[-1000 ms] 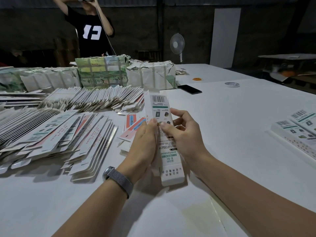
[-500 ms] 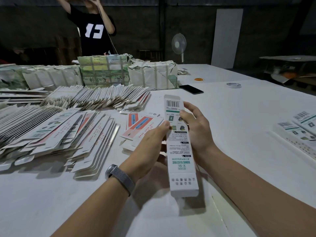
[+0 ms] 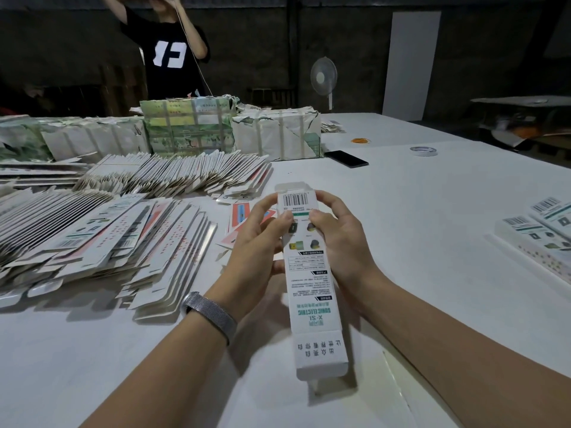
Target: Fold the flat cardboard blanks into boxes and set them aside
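A long white printed box (image 3: 312,291), opened up from its flat blank, is held above the table in front of me, its barcode end pointing away. My left hand (image 3: 259,245) grips its left side near the far end, thumb on the printed face. My right hand (image 3: 340,239) grips the right side, thumb on the face and fingers round the top edge. The near end flap hangs open. Flat blanks (image 3: 102,239) lie fanned in rows at the left. Finished boxes (image 3: 540,239) lie at the right edge.
Wrapped bundles (image 3: 188,128) stand at the back of the white table (image 3: 432,211), with a person in a black shirt (image 3: 170,54) behind them. A black phone (image 3: 346,158), a tape roll (image 3: 423,151) and a fan (image 3: 323,77) are further back right.
The box has moved to the right and toward me, and both hands have shifted up to its far barcode end, thumbs now pressing on the face.
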Motion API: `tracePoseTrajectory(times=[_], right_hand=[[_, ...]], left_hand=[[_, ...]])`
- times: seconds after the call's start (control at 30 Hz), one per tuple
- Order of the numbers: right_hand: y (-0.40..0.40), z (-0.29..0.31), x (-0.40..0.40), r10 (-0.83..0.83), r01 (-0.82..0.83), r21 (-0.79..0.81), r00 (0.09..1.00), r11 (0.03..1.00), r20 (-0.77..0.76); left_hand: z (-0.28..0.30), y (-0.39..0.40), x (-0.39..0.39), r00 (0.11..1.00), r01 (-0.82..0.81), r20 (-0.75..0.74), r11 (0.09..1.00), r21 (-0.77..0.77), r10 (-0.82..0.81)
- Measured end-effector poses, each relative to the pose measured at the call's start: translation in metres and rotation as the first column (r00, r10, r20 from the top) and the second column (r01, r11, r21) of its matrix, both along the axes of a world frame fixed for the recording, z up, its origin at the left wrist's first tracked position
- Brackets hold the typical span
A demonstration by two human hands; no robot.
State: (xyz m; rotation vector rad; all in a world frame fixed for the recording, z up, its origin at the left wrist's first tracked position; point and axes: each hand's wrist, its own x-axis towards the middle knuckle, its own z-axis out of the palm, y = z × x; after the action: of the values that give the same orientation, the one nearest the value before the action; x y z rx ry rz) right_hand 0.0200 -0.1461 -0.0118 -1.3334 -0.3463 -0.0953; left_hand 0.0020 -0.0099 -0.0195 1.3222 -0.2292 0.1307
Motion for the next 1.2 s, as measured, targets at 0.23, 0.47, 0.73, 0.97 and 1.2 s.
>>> tracePoseTrajectory(times=[0.23, 0.47, 0.73, 0.97, 1.2], right_hand=[[-0.0026, 0.0012, 0.0013, 0.047, -0.047, 0.014, 0.997, 0.999, -0.064], [-0.0035, 0.0, 0.0049, -0.04, 0.038, -0.021, 0.997, 0.999, -0.073], [-0.0062, 0.0024, 0.0036, -0.11, 0.11, -0.003, 0.993, 0.994, -0.053], [-0.0074, 0.0019, 0.0042, -0.143, 0.144, 0.029, 0.989, 0.989, -0.034], [-0.0075, -0.0004, 0.0067, -0.111, 0.114, 0.087, 0.993, 0.99, -0.038]], left_hand=[[0.0, 0.0013, -0.0015, 1.0, 0.018, -0.018, 1.0, 0.023, -0.018], [-0.0014, -0.0018, -0.0019, 0.999, 0.048, -0.021, 0.998, 0.029, -0.048], [-0.0038, 0.0004, -0.0014, 0.996, 0.084, -0.026, 0.996, 0.042, -0.083], [-0.0048, 0.0002, 0.0, 0.992, 0.116, -0.065, 0.991, 0.063, -0.112], [-0.005, 0.0001, -0.0002, 0.995, 0.095, -0.03, 0.995, 0.008, -0.094]])
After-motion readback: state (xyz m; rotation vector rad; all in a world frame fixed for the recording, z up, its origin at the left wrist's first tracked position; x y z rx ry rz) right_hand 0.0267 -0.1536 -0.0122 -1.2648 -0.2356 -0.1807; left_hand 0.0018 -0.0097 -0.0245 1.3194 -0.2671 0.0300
